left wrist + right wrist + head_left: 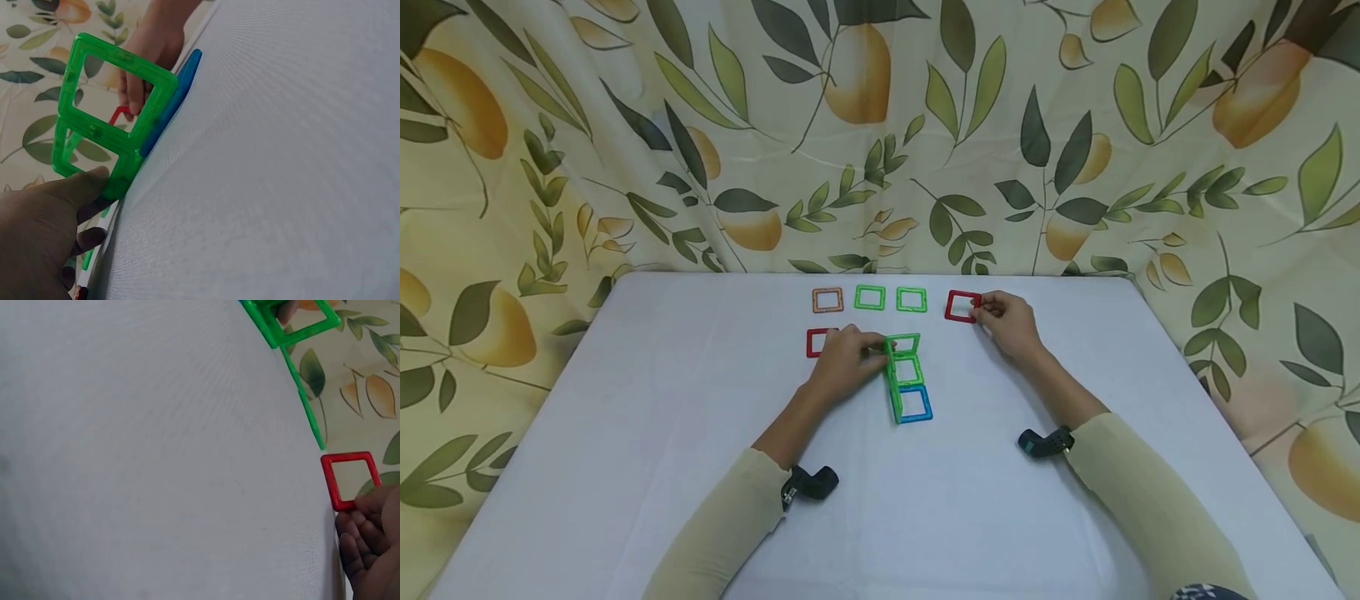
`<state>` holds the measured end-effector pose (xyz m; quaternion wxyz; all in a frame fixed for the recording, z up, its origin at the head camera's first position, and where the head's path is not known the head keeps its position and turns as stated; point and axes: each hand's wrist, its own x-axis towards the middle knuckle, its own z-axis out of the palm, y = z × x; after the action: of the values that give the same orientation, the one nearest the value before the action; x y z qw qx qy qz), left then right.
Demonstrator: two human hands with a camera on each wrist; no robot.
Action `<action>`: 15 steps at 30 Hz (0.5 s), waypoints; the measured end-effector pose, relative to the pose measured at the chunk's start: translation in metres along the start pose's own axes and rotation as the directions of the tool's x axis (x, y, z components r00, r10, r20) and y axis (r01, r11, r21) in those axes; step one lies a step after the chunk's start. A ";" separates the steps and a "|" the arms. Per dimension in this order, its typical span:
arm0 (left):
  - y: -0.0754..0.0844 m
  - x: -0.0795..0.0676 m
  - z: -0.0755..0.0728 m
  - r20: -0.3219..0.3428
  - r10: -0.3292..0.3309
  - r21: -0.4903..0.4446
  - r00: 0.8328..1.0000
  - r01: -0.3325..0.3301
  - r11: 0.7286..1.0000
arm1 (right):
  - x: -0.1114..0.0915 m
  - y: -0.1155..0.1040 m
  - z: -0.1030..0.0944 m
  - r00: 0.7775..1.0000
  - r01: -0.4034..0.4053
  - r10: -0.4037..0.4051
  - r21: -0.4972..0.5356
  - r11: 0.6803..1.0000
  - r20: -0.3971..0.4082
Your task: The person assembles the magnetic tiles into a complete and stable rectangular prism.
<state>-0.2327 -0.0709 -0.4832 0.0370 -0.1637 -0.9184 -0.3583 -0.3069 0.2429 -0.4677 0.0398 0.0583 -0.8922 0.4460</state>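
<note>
My right hand [1009,323] pinches a red square magnetic tile [948,307] by its right edge; in the right wrist view the red tile [327,481] stands upright from the fingertips. At the middle of the table, my left hand [848,365] holds the far end of a joined group of green tiles [895,392], its thumb on a frame in the left wrist view. Two green tiles stand as a wall along the left, another rises at the far end, and one lies flat. A blue tile [929,404] lies flat at the near end.
Along the table's far edge lie an orange tile [827,312] and two green tiles [870,308], [912,311]. Another red tile [811,343] lies partly hidden behind my left hand. A patterned curtain [880,208] hangs behind the white table [955,517].
</note>
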 end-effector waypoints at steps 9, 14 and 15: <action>-0.001 0.001 0.000 0.006 -0.010 0.004 1.000 0.010 1.000 | -0.009 -0.006 0.000 1.000 0.008 -0.008 0.038 0.999 0.012; -0.001 0.001 0.001 0.009 -0.007 0.008 1.000 0.007 1.000 | -0.016 -0.010 0.001 0.999 0.007 -0.010 0.068 0.998 0.044; -0.001 0.001 0.001 0.009 -0.001 0.010 1.000 0.001 1.000 | -0.018 -0.010 0.001 0.999 0.008 -0.012 0.073 0.997 0.051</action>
<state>-0.2342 -0.0709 -0.4843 0.0338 -0.1646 -0.9204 -0.3530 -0.2877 0.2368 -0.4628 0.0169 0.0757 -0.8758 0.4763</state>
